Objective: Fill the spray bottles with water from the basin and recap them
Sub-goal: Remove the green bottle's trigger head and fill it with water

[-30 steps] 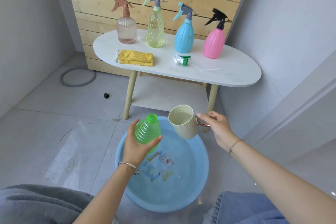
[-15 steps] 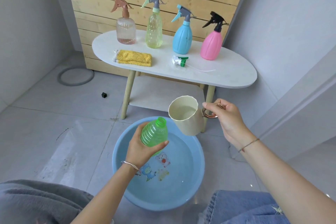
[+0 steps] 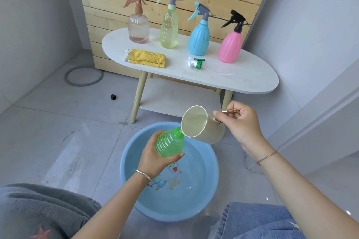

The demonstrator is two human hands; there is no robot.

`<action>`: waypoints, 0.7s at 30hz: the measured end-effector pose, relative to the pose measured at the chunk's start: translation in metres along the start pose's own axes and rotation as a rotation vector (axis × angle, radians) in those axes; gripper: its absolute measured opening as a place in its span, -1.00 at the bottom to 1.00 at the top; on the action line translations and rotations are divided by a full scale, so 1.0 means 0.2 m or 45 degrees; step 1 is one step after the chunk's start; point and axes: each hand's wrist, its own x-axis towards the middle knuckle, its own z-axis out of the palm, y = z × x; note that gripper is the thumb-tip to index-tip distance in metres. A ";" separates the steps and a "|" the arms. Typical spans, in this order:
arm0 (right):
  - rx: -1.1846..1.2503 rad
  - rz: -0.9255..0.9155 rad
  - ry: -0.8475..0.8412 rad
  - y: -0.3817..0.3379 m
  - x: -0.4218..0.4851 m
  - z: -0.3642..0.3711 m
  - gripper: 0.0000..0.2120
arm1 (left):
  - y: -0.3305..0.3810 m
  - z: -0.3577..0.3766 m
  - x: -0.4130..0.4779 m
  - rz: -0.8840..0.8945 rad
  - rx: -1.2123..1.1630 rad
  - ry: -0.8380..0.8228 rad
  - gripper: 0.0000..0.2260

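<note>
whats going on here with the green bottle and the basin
A person works over a blue basin of water. The left hand grips the uncapped green bottle, tilted, and the right hand holds a cream cup by its handle, tipped with its rim at the bottle's mouth. A green-and-white spray head lies on the white table beside a yellow cloth; the peach bottle, yellow bottle, blue bottle and pink bottle stand capped behind.

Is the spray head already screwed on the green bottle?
No, the green bottle has an open neck, and a white and green spray head lies on the table.
</note>
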 end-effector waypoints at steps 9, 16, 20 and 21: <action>-0.130 -0.101 0.002 -0.01 -0.01 0.00 -0.64 | -0.02 0.01 -0.01 -0.006 0.016 -0.011 -0.34; -0.187 -0.172 0.016 -0.03 0.01 0.00 -0.63 | -0.02 0.01 -0.01 -0.022 0.033 -0.006 -0.36; -0.206 -0.199 0.024 -0.04 0.01 0.00 -0.62 | -0.03 0.01 -0.01 -0.024 0.047 -0.007 -0.34; -0.211 -0.211 0.026 -0.04 0.01 0.00 -0.62 | -0.03 0.02 -0.01 -0.024 0.047 -0.005 -0.34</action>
